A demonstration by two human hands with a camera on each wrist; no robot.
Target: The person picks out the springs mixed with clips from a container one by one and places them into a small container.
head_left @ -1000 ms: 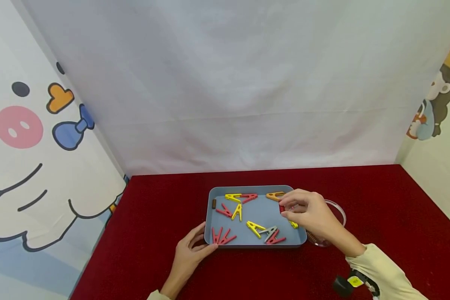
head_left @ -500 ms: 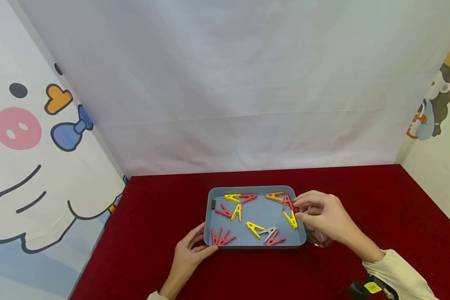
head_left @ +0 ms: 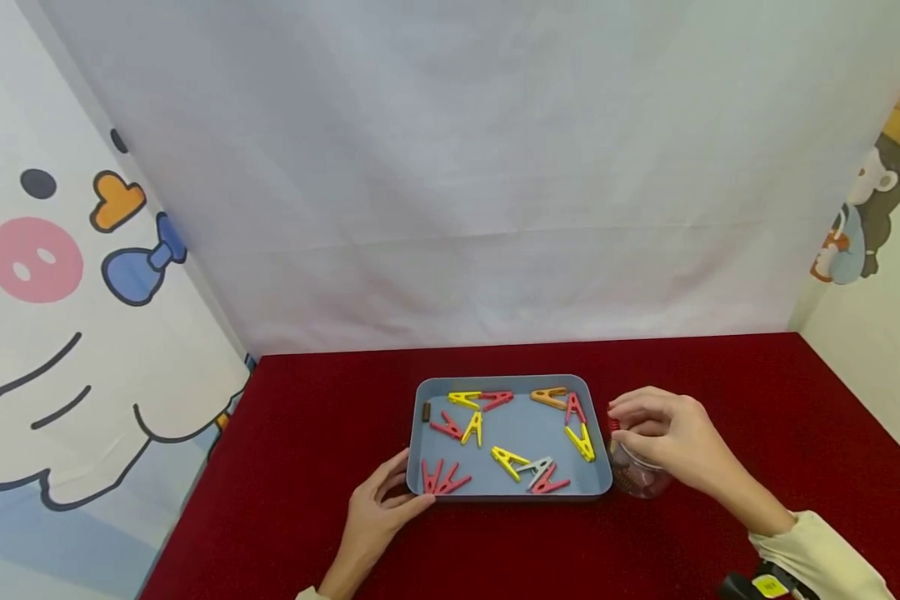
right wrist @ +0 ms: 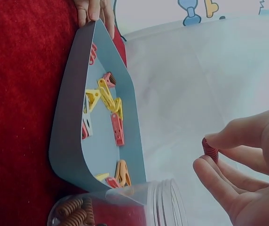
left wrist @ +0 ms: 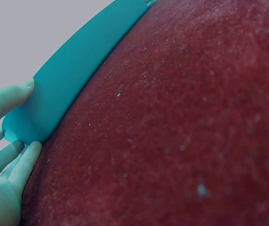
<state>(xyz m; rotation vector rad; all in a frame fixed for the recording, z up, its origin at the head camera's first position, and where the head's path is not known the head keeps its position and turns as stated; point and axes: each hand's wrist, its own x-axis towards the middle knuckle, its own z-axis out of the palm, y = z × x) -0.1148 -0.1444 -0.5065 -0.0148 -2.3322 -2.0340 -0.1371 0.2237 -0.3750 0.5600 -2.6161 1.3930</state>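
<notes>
My right hand (head_left: 671, 429) pinches a small red ribbed coil, which looks like a spring (right wrist: 209, 151), between thumb and fingertips. It hovers over the clear plastic jar (head_left: 643, 483) beside the tray's right end. Inside that jar lie several brown coils (right wrist: 73, 214). With thumb and fingers around its near left corner, my left hand (head_left: 378, 504) holds the blue-grey tray (head_left: 525, 423). Spread over the tray are yellow clothespins (head_left: 507, 461), red clothespins (head_left: 446, 426), an orange clothespin (head_left: 547, 397) and a grey clothespin (head_left: 536, 469). One brown coil (head_left: 426, 412) lies by its left wall.
A dark red cloth (head_left: 330, 408) covers the table under the tray and jar. Behind it hangs a white curtain (head_left: 495, 208). Cartoon-printed panels flank the left (head_left: 82, 333) and right (head_left: 877, 308) sides.
My right hand has carried the red coil rightward, from above the tray to over the jar, uncovering the clothespins at the tray's right end. My left hand stays at the corner.
</notes>
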